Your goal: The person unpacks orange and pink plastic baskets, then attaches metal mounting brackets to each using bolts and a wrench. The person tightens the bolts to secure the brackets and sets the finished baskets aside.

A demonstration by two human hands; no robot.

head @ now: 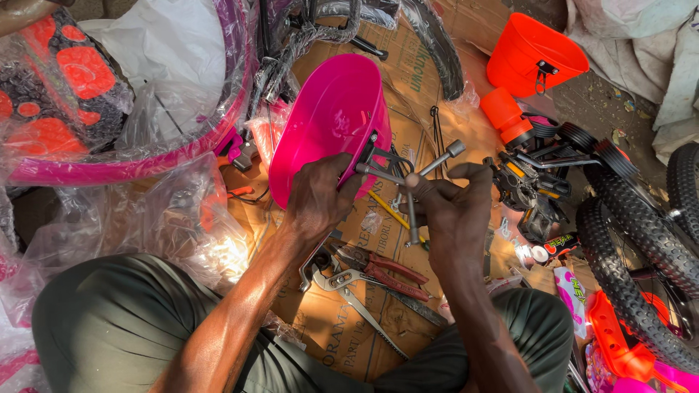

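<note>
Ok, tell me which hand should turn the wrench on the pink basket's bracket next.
Probably the right hand: it already holds the three-way socket wrench at the bracket. The left hand steadies the pink basket.

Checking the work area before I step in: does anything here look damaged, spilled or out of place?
Nothing looks damaged. The left hand holds the pink basket tilted; the right hand holds a three-way socket wrench at its bracket. Red-handled pliers and spanners lie loose on the cardboard.
</note>
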